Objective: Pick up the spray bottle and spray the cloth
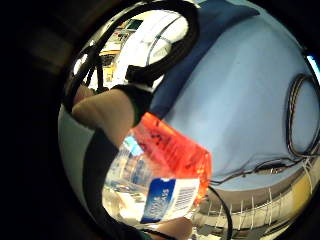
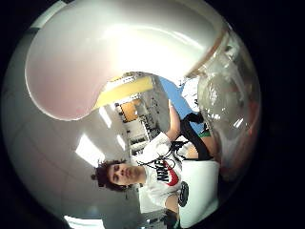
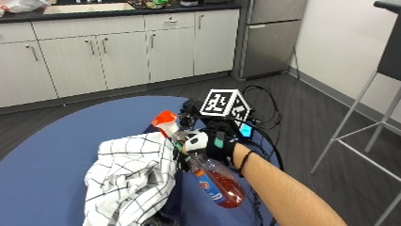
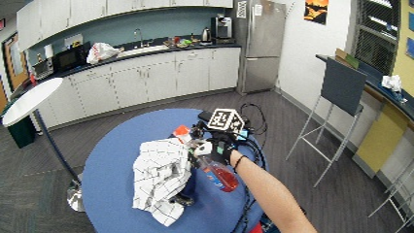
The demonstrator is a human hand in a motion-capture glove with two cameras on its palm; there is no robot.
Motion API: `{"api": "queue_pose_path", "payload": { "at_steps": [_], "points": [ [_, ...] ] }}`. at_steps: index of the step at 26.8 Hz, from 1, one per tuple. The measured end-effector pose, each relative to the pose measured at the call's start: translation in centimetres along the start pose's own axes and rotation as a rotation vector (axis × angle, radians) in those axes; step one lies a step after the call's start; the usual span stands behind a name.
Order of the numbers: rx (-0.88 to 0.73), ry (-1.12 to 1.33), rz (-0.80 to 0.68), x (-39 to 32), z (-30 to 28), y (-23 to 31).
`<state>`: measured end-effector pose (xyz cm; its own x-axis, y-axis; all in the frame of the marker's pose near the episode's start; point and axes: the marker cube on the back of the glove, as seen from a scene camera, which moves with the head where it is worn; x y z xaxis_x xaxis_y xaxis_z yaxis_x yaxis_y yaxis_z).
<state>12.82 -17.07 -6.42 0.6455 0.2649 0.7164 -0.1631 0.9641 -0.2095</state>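
Gripping spray bottle [image 3: 213, 181] around neck, gloved right hand [image 3: 216, 146] holds it lifted above blue round surface [image 3: 56, 160], fingers curled round it. Bottle tilted, orange nozzle [image 3: 164, 118] up, pointing at cloth, red-liquid base down toward person. White black-checked cloth [image 3: 132, 176] draped in heap just beside nozzle, near surface middle. Little-finger palm view: bottle label [image 1: 167, 197] close against palm.

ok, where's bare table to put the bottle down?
Bare blue table lies on the far side of the checked cloth, out to the rim, and beyond the orange nozzle toward the cabinets. It is crowded around the right hand, which holds the spray bottle tilted beside the cloth, with cables nearby.
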Motion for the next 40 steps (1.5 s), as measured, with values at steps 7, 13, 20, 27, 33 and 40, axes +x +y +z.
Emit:
{"api": "queue_pose_path", "payload": {
  "at_steps": [7,13,20,27,33,40],
  "points": [
    [0.084,-0.042,-0.138,-2.6,-0.4,1.6],
    [0.164,-0.104,-0.409,-8.3,0.9,2.8],
    [0.161,-0.146,-0.641,-15.4,5.4,1.1],
    [0.166,-0.161,-0.697,-18.8,13.3,-5.6],
    [0.221,-0.189,-0.641,-16.2,17.1,-9.3],
    [0.229,-0.149,-0.613,-14.8,18.6,-10.4]
  ]
}}
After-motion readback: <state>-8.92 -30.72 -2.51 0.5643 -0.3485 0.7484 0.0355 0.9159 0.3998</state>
